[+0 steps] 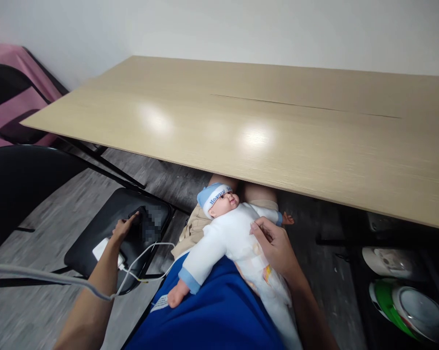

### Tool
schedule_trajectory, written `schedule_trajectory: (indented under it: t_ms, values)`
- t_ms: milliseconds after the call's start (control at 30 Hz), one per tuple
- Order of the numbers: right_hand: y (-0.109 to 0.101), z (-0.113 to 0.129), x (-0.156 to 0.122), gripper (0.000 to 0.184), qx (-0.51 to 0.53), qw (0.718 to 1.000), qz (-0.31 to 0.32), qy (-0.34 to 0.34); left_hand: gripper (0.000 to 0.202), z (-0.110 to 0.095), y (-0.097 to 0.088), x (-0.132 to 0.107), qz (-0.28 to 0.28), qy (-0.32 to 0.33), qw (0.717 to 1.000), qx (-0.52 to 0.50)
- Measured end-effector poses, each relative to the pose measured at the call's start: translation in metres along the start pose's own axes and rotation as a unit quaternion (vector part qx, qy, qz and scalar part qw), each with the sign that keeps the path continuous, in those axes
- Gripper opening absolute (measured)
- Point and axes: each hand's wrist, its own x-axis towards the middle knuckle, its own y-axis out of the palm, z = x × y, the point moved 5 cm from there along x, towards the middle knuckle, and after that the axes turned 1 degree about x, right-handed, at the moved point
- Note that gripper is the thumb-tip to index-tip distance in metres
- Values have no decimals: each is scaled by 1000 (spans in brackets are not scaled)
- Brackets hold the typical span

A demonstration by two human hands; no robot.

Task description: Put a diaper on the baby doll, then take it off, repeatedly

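A baby doll (237, 233) in a white outfit with blue cuffs and a blue-and-white cap (214, 197) lies face up across my lap. My right hand (276, 245) rests at the doll's chest, thumb and forefinger closed on the white cloth. Off to the left, my left hand (123, 229) reaches down to a small black object (141, 214) on a black chair seat (95, 233). Its fingers touch that object, whose kind is unclear beside a blurred-out patch. A white charger-like block (102, 249) with a cable (132, 265) lies by my left wrist.
A long wooden table (190, 116) spans the view ahead, its near edge above my knees. Another black chair (26, 180) and a pink cloth (11, 63) stand at left. Low on the right are a green and white container (390, 304) and a white one (390, 262).
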Motion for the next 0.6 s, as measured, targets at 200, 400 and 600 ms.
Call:
schedule_trajectory:
  t_ms: [200, 400, 600]
  values:
    - [0, -2, 0, 41, -4, 1000, 6, 3, 97, 20, 15, -27, -19, -23, 999, -19]
    - [1, -3, 0, 43, -11, 1000, 11, -1, 98, 21, 19, -37, -26, 14, 999, -42]
    - [0, -2, -1, 43, -4, 1000, 6, -5, 101, 16, 16, -42, -34, 34, 998, -32]
